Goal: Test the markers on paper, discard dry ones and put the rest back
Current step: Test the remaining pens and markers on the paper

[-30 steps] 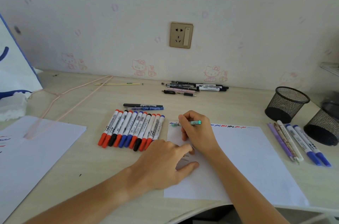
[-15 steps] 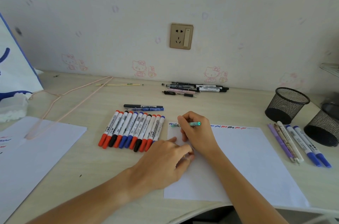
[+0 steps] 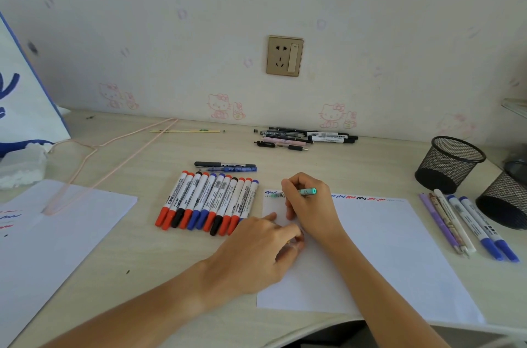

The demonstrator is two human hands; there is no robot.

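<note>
My right hand (image 3: 309, 205) grips a teal pen (image 3: 308, 191) with its tip on the top left corner of the white paper (image 3: 393, 248), beside a greenish squiggle (image 3: 273, 195). Short coloured test squiggles (image 3: 356, 198) run along the paper's top edge. My left hand (image 3: 256, 250) rests on the paper's left part, its fingers curled in around a small object (image 3: 290, 242), apparently the pen's cap, mostly hidden. A row of several red, blue and black markers (image 3: 208, 202) lies left of the paper.
Two mesh pen cups (image 3: 449, 162) (image 3: 504, 196) stand at the right, with several pens and markers (image 3: 467, 225) lying before them. More pens (image 3: 305, 138) lie by the wall, and two (image 3: 225, 167) behind the marker row. A second sheet (image 3: 57, 233) and pink hanger (image 3: 94, 159) lie left.
My left hand's fingers, spread on the paper a second ago, have curled in towards my right wrist. My right hand keeps the teal pen at the top left corner.
</note>
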